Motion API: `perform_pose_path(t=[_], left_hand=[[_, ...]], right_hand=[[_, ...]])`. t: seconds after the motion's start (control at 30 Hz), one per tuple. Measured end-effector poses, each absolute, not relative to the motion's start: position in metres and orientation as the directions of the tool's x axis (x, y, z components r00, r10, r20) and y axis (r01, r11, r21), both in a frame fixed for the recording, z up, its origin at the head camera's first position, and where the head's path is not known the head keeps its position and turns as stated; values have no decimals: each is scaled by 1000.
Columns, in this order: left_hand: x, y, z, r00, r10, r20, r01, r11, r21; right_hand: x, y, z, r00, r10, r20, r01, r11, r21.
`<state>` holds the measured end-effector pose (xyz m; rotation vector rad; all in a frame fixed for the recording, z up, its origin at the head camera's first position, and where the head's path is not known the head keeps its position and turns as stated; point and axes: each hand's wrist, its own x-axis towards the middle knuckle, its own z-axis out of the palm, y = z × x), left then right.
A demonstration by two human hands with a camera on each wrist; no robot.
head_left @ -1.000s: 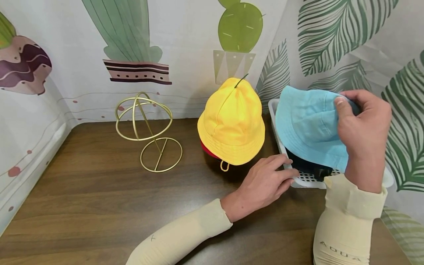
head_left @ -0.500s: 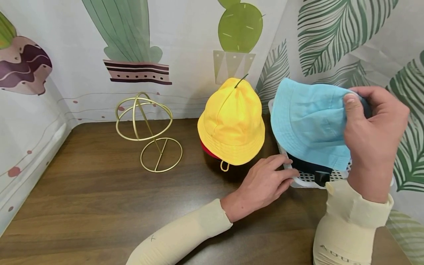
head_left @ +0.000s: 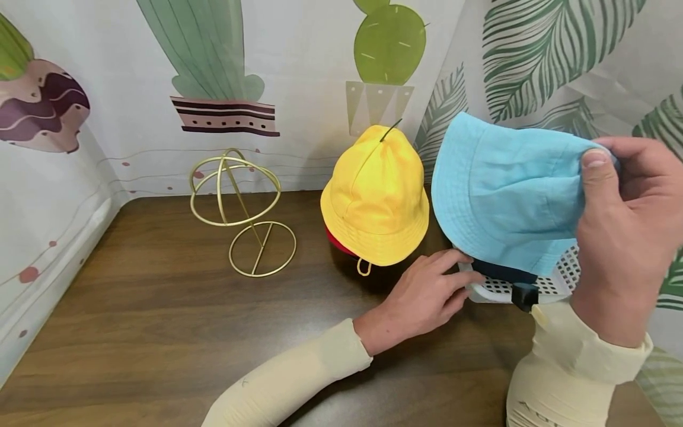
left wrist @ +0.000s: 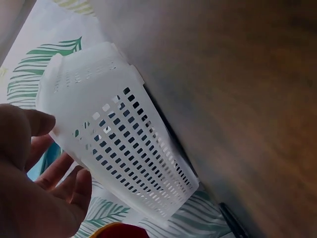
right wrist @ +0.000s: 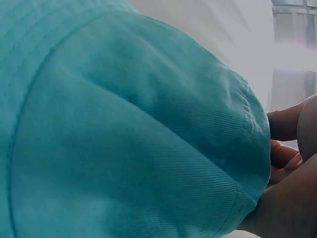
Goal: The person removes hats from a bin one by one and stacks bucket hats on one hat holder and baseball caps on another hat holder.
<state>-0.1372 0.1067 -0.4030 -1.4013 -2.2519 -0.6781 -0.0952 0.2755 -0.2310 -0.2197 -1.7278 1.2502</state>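
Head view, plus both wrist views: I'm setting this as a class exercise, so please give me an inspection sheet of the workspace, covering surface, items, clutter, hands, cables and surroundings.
Surface: dark wood-grain table.
Items: blue hat, hiding part of the white basket; yellow hat over something red; gold wire stand left of the yellow hat.
Clutter: small black block by the right cuff, unidentified.
Hands: left hand holds the basket's rim; right hand pinches the blue hat's crown.
Cables: none identifiable; a dark strip low in the left wrist view can't be identified.
Surroundings: pale backdrop printed with cacti and leaves.
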Motion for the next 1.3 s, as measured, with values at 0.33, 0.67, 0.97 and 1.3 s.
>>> perform_pose_path(t=[0.33, 0.67, 0.97, 1.3], left_hand=[[-124, 95, -397, -711, 534, 458, 678, 347, 649], [-126, 87, -378, -617, 486, 619, 692, -39, 721], [-126, 76, -359, -498, 430, 753, 763, -196, 616], [-119, 65, -345, -462, 341, 819, 804, -228, 549]], right_hand=[[-89, 276, -232, -498, 657, 567, -640, 163, -751], [-85, 273, -236, -449, 684, 574, -783, 8, -622], [-88, 259, -232, -467, 716, 518, -860, -232, -455], [-91, 246, -230, -481, 685, 548, -866, -275, -417]])
